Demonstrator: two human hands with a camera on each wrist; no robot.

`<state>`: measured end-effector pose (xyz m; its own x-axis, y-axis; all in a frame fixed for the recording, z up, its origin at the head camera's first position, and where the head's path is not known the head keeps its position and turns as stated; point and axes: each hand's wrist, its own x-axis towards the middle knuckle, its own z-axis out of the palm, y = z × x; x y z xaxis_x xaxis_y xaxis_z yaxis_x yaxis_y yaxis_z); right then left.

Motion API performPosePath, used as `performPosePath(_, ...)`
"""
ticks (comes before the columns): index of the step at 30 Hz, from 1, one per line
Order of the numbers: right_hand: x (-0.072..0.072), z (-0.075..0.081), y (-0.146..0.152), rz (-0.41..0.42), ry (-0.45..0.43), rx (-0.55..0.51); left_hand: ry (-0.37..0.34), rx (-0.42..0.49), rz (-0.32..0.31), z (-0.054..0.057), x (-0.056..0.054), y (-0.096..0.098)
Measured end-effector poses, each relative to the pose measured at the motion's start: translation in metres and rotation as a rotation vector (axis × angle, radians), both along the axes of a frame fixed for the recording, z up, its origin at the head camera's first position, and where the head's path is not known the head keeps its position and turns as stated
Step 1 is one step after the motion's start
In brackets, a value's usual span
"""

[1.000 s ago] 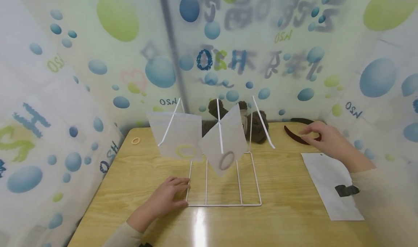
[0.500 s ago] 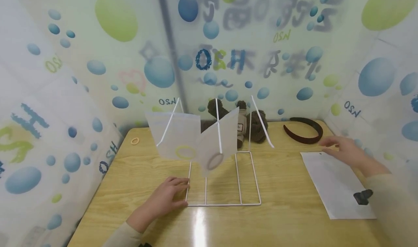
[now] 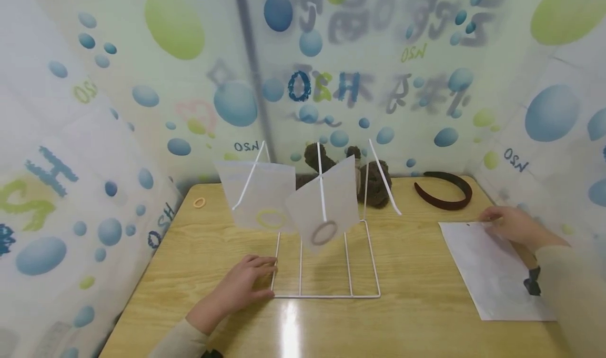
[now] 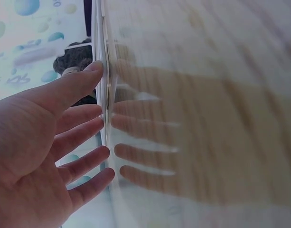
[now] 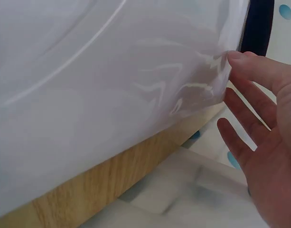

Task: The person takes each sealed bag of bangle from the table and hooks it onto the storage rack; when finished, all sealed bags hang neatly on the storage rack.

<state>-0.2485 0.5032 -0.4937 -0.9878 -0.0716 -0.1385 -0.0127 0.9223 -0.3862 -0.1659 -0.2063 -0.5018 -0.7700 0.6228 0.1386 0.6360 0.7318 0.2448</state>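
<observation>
At the right of the table, my right hand (image 3: 521, 227) pinches the upper right edge of a flat, clear plastic bag (image 3: 483, 274); in the right wrist view thumb and forefinger meet at the wrinkled edge of the bag (image 5: 112, 99). My left hand (image 3: 239, 283) rests at the left front corner of a white wire rack (image 3: 326, 297), its fingers loosely spread and touching the wire, as the left hand (image 4: 64, 133) also shows in its wrist view. Two translucent bags hang from the rack's arms, one with a yellow ring (image 3: 270, 219), one with a grey-brown ring (image 3: 324, 232).
Behind the bag lies a dark brown headband (image 3: 447, 204). A small pale orange ring (image 3: 199, 202) is at the back left of the wooden table (image 3: 407, 316). Behind the rack sits a dark brown plush toy (image 3: 377, 187), partly hidden. Patterned walls enclose three sides.
My right hand has let go of the headband, moved right and towards me, and taken the plastic bag's edge. The hanging bag with the grey-brown ring has swung. My left hand stays put.
</observation>
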Motion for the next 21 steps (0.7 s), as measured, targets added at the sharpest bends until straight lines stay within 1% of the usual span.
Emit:
performPosePath(3,-0.001,-0.003,0.003,-0.003,-0.015,-0.003,-0.008,-0.007,0.003,0.0,0.0,0.0)
performPosePath(7,-0.004,-0.008,0.006,0.019,0.0,-0.003,-0.007,-0.017,0.007,0.0,0.0,0.0)
performPosePath(11,-0.006,-0.011,0.008,0.019,0.005,-0.004,-0.002,-0.02,0.008,0.0,0.0,0.0)
performPosePath(15,-0.004,-0.009,0.007,0.0,0.0,-0.008,-0.008,-0.025,0.007,0.0,-0.001,0.001)
performPosePath(21,-0.002,-0.001,0.002,-0.044,-0.014,-0.012,-0.011,-0.03,0.007,0.0,0.0,0.002)
